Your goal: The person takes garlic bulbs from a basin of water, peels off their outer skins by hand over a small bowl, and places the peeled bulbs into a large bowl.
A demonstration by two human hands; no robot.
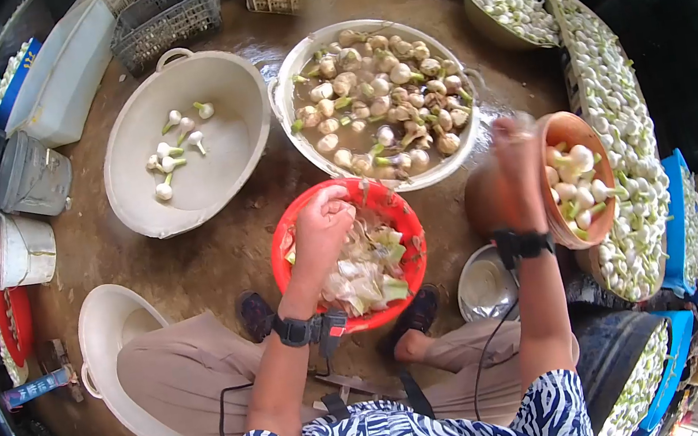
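Over the red basin (410, 220), my left hand (324, 220) has its fingers curled together; what they hold, if anything, I cannot make out. Loose garlic skins (363, 274) and cut pieces of green stem fill the basin between my feet. My right hand (516, 154) is smeared by motion beside the brown pot (566, 226), its fingers unclear. Whitish, peeled garlic bulbs (575, 177) with short stems lie in that pot. Ahead, a white tub (290, 128) holds water and many muddy, brownish garlic bulbs (391, 87).
At the left, a pale tub (234, 158) holds several clean garlic bulbs (168, 165). A metal bowl (485, 284) is by my right leg, a white tub (108, 341) by my left. Trays of garlic (616, 118) line the right side; crates (165, 21) stand at the back.
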